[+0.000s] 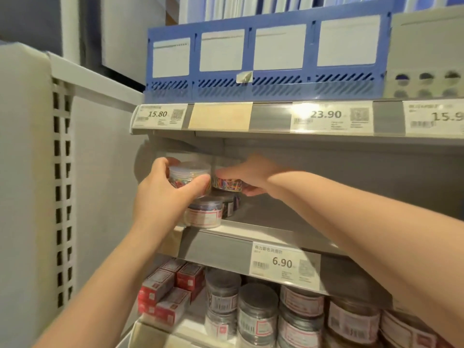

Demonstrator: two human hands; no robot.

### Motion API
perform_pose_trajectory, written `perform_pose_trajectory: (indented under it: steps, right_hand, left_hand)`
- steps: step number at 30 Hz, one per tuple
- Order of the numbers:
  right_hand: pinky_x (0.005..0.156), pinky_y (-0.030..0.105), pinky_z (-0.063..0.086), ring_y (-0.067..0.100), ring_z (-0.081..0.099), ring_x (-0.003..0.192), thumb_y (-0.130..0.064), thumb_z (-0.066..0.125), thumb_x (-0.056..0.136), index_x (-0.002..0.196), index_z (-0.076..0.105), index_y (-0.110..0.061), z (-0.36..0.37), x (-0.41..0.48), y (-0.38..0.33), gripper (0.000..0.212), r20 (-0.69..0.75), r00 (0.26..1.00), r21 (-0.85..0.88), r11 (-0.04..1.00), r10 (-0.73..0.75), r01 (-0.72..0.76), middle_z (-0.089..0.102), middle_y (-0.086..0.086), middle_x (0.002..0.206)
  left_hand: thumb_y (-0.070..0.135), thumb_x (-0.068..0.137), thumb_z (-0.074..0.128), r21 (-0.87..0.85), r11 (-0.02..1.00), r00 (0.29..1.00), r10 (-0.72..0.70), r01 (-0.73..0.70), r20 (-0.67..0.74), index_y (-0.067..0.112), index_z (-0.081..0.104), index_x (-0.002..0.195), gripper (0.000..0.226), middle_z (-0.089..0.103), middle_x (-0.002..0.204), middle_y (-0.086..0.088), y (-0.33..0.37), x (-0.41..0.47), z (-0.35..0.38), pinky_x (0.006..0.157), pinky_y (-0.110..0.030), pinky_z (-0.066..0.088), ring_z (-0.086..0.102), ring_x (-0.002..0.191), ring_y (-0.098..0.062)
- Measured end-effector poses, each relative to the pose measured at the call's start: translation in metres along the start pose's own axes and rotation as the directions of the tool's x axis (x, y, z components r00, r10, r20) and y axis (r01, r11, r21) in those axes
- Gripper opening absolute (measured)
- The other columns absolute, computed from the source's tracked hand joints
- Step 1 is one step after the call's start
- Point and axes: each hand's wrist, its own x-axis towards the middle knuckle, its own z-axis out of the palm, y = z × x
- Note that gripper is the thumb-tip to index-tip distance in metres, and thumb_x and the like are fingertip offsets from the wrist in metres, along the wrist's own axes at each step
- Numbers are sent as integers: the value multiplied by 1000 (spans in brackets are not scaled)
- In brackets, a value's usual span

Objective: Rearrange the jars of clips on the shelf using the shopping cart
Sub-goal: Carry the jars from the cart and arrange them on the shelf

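Both my hands reach into the middle shelf at its left end. My left hand grips a clear round jar of coloured clips from the front, fingers over its top and thumb on its side. Just to the right, my right hand holds a second jar of coloured clips, thumb below and fingers above. Both jars sit on top of other jars: one with a red-framed label under the left one and a darker jar behind it. No shopping cart is in view.
The shelf above carries a blue file rack and price tags. Below, several labelled jars and red boxes fill the lower shelf. A white perforated side panel stands at the left. The middle shelf's right part shows only grey back wall.
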Motion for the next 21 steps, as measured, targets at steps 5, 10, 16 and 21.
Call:
perform_pose_trajectory:
  steps: [5,10,16,21]
  right_hand:
    - [70,25,56,15,64,77,-52,70,74,79,61,-17,8,5,-4,37,6,1000,-66,998,-5,6,65,1,85]
    - [67,26,56,15,63,70,-51,70,73,87,65,-13,14,3,-7,41,-2,999,-136,990,-35,34,66,2,83]
    - [78,34,58,18,68,87,-48,70,73,97,61,-10,16,1,-9,47,12,1000,-159,987,-17,19,68,3,98]
    - [87,29,54,17,61,103,-28,72,79,110,48,-18,12,-5,-9,41,106,994,-33,999,34,-31,59,3,112]
  left_hand:
    - [46,72,69,-5,1000,1000,25,-25,-1,27,46,101,42,54,80,15,-8,5,3,58,-15,35,48,72,3]
    - [45,71,68,-12,999,999,45,-45,-2,24,48,100,41,53,78,12,-12,6,5,55,-17,33,48,69,2]
    - [44,71,69,-21,998,998,61,-61,3,27,47,101,41,52,79,18,-15,6,4,58,-13,34,47,70,5]
    - [42,73,70,-24,998,998,64,-64,-1,26,46,100,40,51,79,19,-16,6,5,57,-13,33,46,70,5]
